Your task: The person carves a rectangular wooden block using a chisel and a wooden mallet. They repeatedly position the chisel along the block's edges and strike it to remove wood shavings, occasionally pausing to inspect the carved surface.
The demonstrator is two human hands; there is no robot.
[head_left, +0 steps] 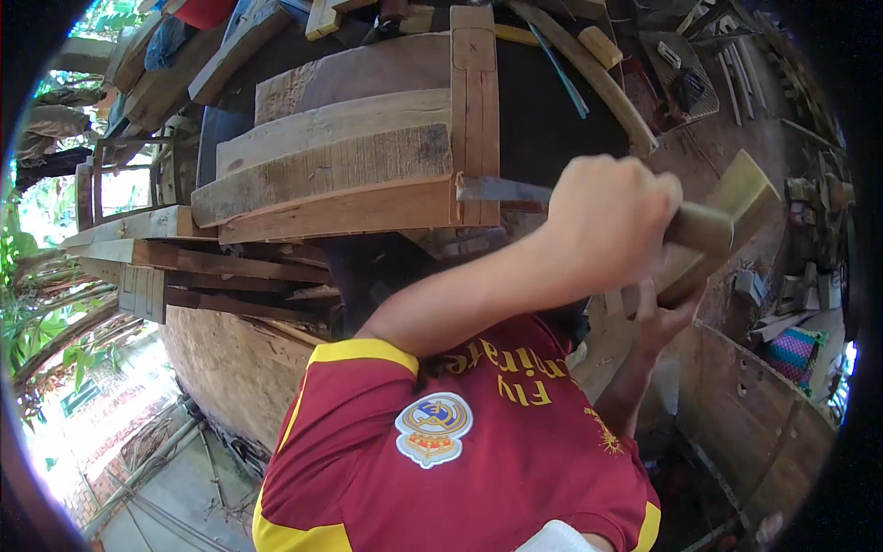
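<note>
Maroon shirt [515, 451], chisel [504, 189] through left hand [609, 213], block [743, 195] in right hand [657, 324]

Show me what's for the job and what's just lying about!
For the job:
left hand, gripping the chisel
right hand, holding a wooden block
beam at the blade

Apparently just lying about:
blue cloth
colourful woven thing
curved wood strip

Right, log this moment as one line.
left hand: gripping chisel | right hand: holding wooden block near chisel handle | chisel tip: at brown timber | block-handle contact: unclear
</note>
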